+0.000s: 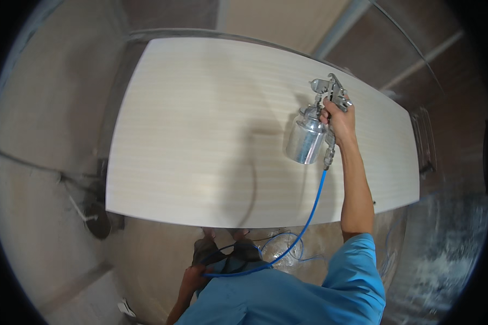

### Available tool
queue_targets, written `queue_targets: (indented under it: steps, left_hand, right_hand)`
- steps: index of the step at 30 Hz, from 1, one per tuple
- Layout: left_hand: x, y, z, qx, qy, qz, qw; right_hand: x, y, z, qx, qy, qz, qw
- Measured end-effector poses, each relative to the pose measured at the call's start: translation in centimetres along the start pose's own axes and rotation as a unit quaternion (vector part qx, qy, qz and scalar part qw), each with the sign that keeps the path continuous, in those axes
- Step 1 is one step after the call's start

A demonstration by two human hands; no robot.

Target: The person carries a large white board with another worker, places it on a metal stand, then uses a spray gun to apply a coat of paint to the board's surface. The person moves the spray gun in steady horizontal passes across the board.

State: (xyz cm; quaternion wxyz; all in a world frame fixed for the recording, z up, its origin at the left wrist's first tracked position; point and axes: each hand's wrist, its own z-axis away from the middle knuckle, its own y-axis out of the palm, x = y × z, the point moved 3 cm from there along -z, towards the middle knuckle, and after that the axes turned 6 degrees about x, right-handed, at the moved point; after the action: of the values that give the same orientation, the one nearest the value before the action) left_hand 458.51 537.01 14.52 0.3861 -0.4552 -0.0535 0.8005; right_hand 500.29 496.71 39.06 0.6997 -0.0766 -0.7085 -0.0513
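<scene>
My right hand (pixel 340 120) is wrapped round the handle of a metal spray gun (pixel 321 85), held over the right part of a large white panel (pixel 190 108). A silver paint cup (pixel 307 140) hangs beneath the gun, and its nozzle points left. From the handle's lower end a blue air hose (pixel 315 205) curves down across the panel's near edge to my waist. There my left hand (pixel 194 279) is closed round the hose, low beside my left hip. Faint pale bands run across the panel, along with the shadows of my body and arm.
Loops of blue hose (pixel 295 244) lie on the floor by my feet, near a shiny wet-looking patch. A dark round container (pixel 98 222) stands left of the panel. A whitish-stained dark surface (pixel 444 244) is at the right, and a wire rack (pixel 424 138) adjoins the panel's right end.
</scene>
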Motion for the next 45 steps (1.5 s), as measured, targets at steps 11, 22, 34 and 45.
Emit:
queue_targets:
  steps: [11, 22, 34, 45]
  left_hand:
    - [7.1, -3.9, 2.9, -0.098, -0.036, 0.079, 0.991]
    - [6.5, -1.1, 1.3, -0.049, -0.001, 0.016, 0.999]
    - [-4.8, 5.1, -2.5, 0.103, 0.062, -0.055, 0.991]
    - [-4.7, 4.0, -3.2, 0.103, 0.075, -0.104, 0.986]
  right_hand:
    - [1.1, 30.1, 3.9, 0.281, 0.051, -0.063, 0.956]
    - [0.4, 18.2, 7.3, 0.176, 0.086, 0.025, 0.98]
    - [-2.5, -19.9, 9.3, -0.154, -0.076, 0.323, 0.931]
    - [-2.7, -18.5, 10.5, -0.174, 0.015, 0.125, 0.977]
